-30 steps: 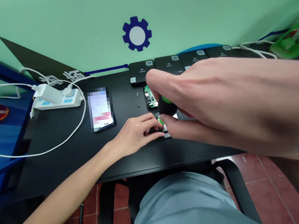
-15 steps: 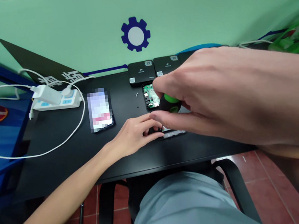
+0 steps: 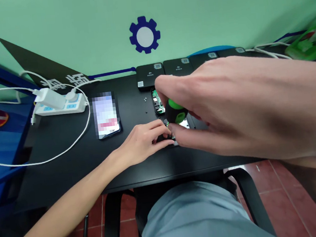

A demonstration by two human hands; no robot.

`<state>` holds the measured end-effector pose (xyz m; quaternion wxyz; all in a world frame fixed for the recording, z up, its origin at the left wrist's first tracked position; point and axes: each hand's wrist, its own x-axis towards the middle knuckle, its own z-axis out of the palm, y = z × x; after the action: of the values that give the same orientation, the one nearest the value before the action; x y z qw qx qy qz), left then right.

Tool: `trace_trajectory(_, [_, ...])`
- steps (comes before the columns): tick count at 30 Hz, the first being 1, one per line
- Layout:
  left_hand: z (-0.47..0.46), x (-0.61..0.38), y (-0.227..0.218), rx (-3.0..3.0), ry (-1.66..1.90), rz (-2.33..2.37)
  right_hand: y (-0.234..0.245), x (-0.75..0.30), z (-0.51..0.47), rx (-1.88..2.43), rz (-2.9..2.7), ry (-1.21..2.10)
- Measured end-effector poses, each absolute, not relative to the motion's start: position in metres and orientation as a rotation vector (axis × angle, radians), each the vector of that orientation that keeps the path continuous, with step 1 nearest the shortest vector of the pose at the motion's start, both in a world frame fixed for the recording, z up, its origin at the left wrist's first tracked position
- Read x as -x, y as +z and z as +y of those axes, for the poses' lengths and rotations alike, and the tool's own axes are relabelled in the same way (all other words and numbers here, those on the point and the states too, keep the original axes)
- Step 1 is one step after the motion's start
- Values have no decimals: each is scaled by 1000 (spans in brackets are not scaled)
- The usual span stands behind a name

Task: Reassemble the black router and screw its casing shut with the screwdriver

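Head view: right hand (image 3: pixel 216 104) on screwdriver (image 3: pixel 176 112)

Fingers closed round its black-green handle; left hand (image 3: pixel 146 139) curled at silver-black part (image 3: pixel 185 124) below, can't tell if gripping. Beyond fingertips: circuit board (image 3: pixel 159 104), then black boxes (image 3: pixel 150 75), QR labels (image 3: pixel 140 84), logo text illegible.

1 phone (image 3: pixel 106 113) lies near 1 white power strip (image 3: pixel 81 105).

Matt, rubbery-looking plastic is shown on the tool handle (image 3: pixel 176 113), matt plastic on the black boxes (image 3: pixel 150 78), glossier plastic on the power strip (image 3: pixel 78 107), smooth satin on the desk (image 3: pixel 141 173), and creased cloth on the shirt (image 3: pixel 200 220).
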<state>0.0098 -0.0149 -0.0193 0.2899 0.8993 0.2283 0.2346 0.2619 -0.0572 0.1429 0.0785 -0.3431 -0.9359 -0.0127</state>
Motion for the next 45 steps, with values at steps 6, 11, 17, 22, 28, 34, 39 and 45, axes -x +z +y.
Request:
trace_trajectory(6, [-16,-9,-23,-2401,623,642,137,-264,-50,1046,-2782,31])
trace_trajectory(11, [-19,-9,-20,-2368,598,740,135,-261,-45,1056,-2769,80])
trace_trajectory(17, [-23,-10,-19,-2372,601,806,134,-251,-42,1078,-2784,65])
trace_trajectory(22, [-22,-9,-21,-2379,620,747,131,-251,-38,1087,-2786,27])
trace_trajectory(28, [-22,-10,-14,-2343,528,786,135,-253,-47,1017,-2809,54])
trace_trajectory(34, [-21,-9,-17,-2312,519,766,136,-260,-52,998,-2819,78])
trace_trajectory(39, [-18,-7,-28,-2313,606,714,131,-265,-48,978,-2798,-30])
trace_trajectory(45, [-16,-7,-29,-2411,628,629,133,-265,-46,1035,-2811,-83])
